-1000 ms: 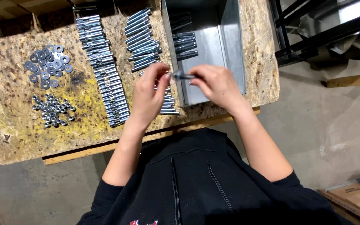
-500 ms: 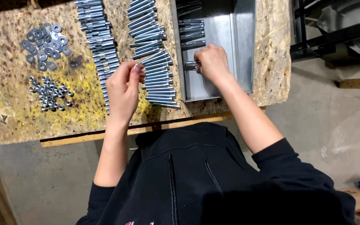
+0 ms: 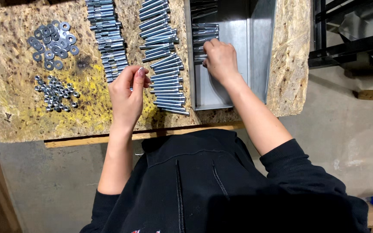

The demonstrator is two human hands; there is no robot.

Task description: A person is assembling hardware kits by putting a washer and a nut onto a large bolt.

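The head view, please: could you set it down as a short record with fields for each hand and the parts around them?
surface: chipboard bench top, stained yellow in places
left hand: raised over the bench, fingertips pinched together; whether it holds something cannot be told
right hand: inside the metal tray, fingers on the stacked bolts in the tray
bolt rows: two columns of bolts laid side by side on the bench
washers: loose pile, far left
nuts: smaller pile below the washers
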